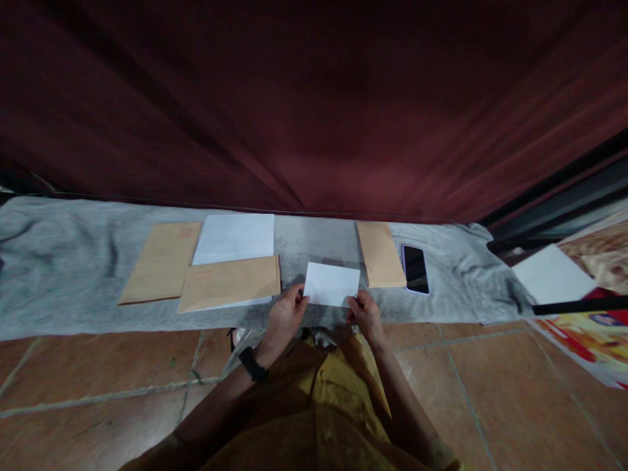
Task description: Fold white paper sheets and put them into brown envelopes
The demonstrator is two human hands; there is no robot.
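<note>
Inspecting the scene, we record 1 person seated over a tiled floor (98, 379), facing a grey cloth (73, 261) spread along the foot of a dark red curtain (314, 98).

Both hands are on a small white sheet (332, 284). The left hand (284, 317) pinches its near left corner between thumb and fingers, closed on the paper. The right hand (366, 314) pinches the near right corner in the same way. We cannot tell whether the sheet lies flat on the cloth or is raised slightly above it. It sits at the near edge of the cloth, about midway along its length. A black wristband (252, 364) circles the left wrist, and a yellow garment (333, 386) covers the lap below the hands.

Left of the sheet we count 3 items:
- a left brown envelope (161, 261), set slantwise, reaching from the far edge towards the near edge;
- a large white envelope (235, 239) against the far edge, just beside it;
- a front brown envelope (229, 282), overlapping the near edge of the white one.

Right of the sheet, 1 narrow brown envelope (380, 254) lies lengthwise from the far edge, with a phone (415, 269) just beside it, screen dark.

Off the cloth's right end we note a loose white page (552, 275) and a colourful printed sheet (589, 333) on the floor.
</note>
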